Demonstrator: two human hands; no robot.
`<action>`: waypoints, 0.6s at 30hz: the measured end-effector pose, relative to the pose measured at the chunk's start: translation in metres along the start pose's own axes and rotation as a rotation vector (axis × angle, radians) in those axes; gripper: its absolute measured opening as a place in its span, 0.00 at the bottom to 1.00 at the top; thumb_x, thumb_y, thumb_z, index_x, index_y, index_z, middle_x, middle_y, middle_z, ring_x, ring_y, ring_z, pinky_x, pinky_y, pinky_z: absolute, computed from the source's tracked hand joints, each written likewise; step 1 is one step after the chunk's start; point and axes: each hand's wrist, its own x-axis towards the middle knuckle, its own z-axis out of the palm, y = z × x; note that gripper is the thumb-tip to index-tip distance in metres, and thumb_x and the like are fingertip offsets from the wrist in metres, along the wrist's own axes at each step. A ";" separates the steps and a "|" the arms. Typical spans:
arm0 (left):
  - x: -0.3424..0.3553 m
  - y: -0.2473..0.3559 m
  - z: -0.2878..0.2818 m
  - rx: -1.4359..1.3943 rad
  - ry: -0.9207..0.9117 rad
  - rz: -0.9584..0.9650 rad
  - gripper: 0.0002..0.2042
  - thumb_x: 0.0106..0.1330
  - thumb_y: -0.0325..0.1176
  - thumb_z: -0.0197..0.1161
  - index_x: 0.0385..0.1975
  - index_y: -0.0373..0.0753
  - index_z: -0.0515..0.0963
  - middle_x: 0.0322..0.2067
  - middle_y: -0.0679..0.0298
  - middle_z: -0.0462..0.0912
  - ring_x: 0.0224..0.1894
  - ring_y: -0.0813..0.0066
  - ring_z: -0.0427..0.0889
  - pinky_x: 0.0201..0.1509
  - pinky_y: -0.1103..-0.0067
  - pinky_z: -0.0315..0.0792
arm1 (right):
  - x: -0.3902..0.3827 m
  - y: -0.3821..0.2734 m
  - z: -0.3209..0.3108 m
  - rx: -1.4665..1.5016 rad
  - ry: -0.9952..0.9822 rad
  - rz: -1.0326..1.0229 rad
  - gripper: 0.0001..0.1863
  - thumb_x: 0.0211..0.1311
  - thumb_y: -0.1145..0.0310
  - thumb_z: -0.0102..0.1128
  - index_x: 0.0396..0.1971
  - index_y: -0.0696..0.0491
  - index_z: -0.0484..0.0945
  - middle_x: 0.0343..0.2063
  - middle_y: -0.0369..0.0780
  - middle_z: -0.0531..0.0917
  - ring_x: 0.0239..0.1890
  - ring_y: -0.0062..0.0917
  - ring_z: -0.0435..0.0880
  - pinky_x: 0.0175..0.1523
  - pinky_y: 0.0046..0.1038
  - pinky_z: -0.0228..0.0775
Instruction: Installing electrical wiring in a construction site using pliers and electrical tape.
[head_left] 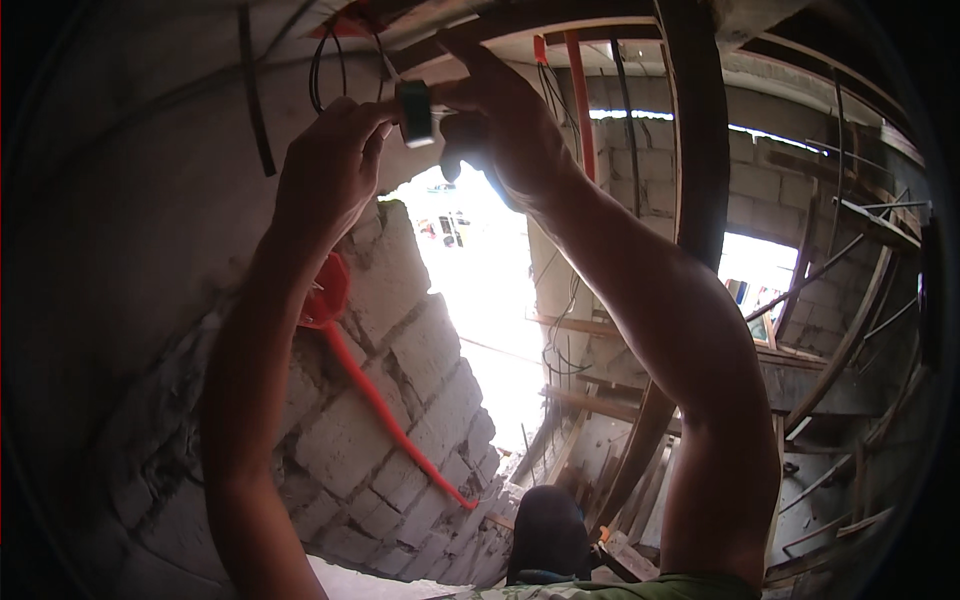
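Both my arms are raised overhead. My left hand (330,160) has its fingers pinched at the left side of a small dark green object (415,112), perhaps a tape roll, near a light-coloured wire (389,66). My right hand (495,125) is curled at the other side of this object, gripping at it; its fingertips are partly in shadow. Loops of black cable (316,70) hang just left of the hands from a red box (355,20) at the ceiling.
A red junction box (325,290) and red conduit (390,420) run along the broken block wall (420,340), beside a bright opening. Wooden beams (700,130), hanging wires, a red pipe (582,100) and scattered boards (620,420) fill the right. My knee (548,530) shows below.
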 end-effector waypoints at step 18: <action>0.000 -0.004 -0.006 -0.034 0.167 -0.027 0.08 0.73 0.35 0.60 0.45 0.39 0.79 0.33 0.59 0.83 0.29 0.66 0.84 0.34 0.72 0.75 | 0.000 -0.031 0.030 -0.429 0.138 0.235 0.19 0.72 0.67 0.48 0.58 0.58 0.68 0.39 0.41 0.87 0.25 0.27 0.86 0.27 0.27 0.79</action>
